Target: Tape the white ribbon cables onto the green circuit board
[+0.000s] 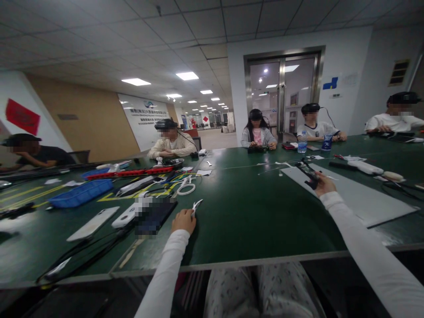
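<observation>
Left hand (184,221) curls fingers round silver plier-like metal tool (197,205). Right hand (325,184) finger-pinches elongated black object (310,180) over flat grey board (367,201) at right, likely steadying it.

You face a green-topped table (251,221). Above you, a tiled ceiling (99,31) carries lit rectangular panels (187,76). On your left, a tan wall (82,106) adjoins a white lettered signboard (132,130). Ahead, a pale floor (217,140) recedes. On your right, a white wall (347,51) frames metal-edged glass doors (282,75).
</observation>
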{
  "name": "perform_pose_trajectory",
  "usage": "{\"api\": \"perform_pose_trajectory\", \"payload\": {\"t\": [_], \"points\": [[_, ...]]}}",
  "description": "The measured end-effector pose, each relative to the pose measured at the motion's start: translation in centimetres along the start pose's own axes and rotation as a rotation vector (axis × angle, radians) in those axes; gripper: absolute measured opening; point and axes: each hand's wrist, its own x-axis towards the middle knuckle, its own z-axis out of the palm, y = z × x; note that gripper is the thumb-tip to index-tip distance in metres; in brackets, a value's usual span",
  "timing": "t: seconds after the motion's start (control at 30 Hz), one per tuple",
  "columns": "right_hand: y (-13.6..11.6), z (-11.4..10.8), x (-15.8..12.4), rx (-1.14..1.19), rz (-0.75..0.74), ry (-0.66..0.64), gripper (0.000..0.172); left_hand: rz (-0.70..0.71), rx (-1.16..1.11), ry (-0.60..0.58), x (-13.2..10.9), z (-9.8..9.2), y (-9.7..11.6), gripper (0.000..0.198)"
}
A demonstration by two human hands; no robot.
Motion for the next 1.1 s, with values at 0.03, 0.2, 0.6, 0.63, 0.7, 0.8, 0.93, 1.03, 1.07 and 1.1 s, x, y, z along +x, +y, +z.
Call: {"api": "perform_pose_trajectory", "payload": {"t": [0.03, 0.2, 0.6, 0.63, 0.7, 0.8, 0.93, 1.03, 1.07, 1.1], "points": [[0.6, 1.1, -0.9, -0.022, 0.079, -0.051, 0.018, -0.003, 0.0, 0.005, 0.0, 0.0, 0.1, 0.034], [4.6, 6.4, -5.6, -0.134, 0.261, -0.293, 0.025, -0.037, -0.009, 0.048, -0.2, 0.1, 0.5, 0.032], [11.7, 13.8, -12.4, -0.26, 0.311, -0.503, 0.026, 0.076, -0.536, 0.202, 0.6, 0.2, 3.4, 0.024], [12.1, 13.8, -12.4, -0.278, 0.298, -0.501, 0.027, 0.095, -0.635, 0.185, 0.8, 0.4, 4.0, 0.024], [12.6, 13.6, -12.1, -0.303, 0.281, -0.485, 0.027, 0.145, -0.786, 0.121, 0.9, 0.6, 5.4, 0.024], [12.7, 12.9, -11.4, -0.327, 0.269, -0.45, 0.028, 0.232, -0.949, 0.0, 0.7, 0.6, 6.7, 0.025], [12.3, 12.0, -10.8, -0.355, 0.264, -0.413, 0.03, 0.289, -1.157, -0.174, -0.1, 0.3, 7.2, 0.029], [12.1, 11.8, -10.7, -0.367, 0.257, -0.401, 0.03, 0.292, -1.227, -0.286, -0.7, 0.0, 7.3, 0.033], [12.1, 11.7, -10.7, -0.369, 0.254, -0.399, 0.031, 0.299, -1.227, -0.31, -0.8, 0.0, 7.4, 0.033], [12.1, 11.7, -10.7, -0.371, 0.252, -0.399, 0.031, 0.308, -1.217, -0.321, -1.0, 0.0, 7.4, 0.032]]}}
